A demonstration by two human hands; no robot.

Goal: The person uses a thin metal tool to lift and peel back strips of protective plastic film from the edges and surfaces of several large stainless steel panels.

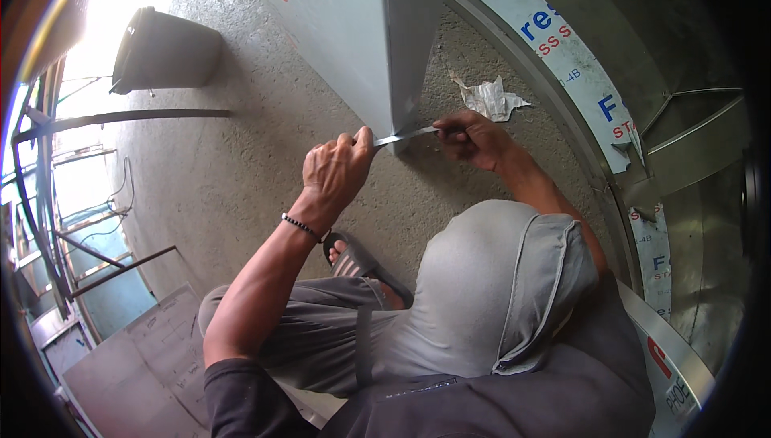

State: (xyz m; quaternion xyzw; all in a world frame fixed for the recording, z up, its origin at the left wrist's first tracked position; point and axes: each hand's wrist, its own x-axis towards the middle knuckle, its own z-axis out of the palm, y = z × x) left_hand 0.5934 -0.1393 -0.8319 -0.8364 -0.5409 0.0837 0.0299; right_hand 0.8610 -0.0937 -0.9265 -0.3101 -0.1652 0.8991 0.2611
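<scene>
Head view: narrow, flat, silvery strip [395, 139], spanning between fingers [364, 139] of the left hand [331, 167], closed around one end, and the right hand [475, 139], pinching the other.

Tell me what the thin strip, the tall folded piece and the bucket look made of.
Thin strip: probably metal, smooth and shiny; it glints.
Tall folded piece: likely sheet metal, dull grey, by its crisp straight edge.
Bucket: perhaps plastic, matte grey; it shows no metallic shine.

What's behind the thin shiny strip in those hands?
Behind the thin strip, held by the left hand and right hand, you can see the lower end of the grey metal piece. The bit the strip covers can't be seen.
</scene>
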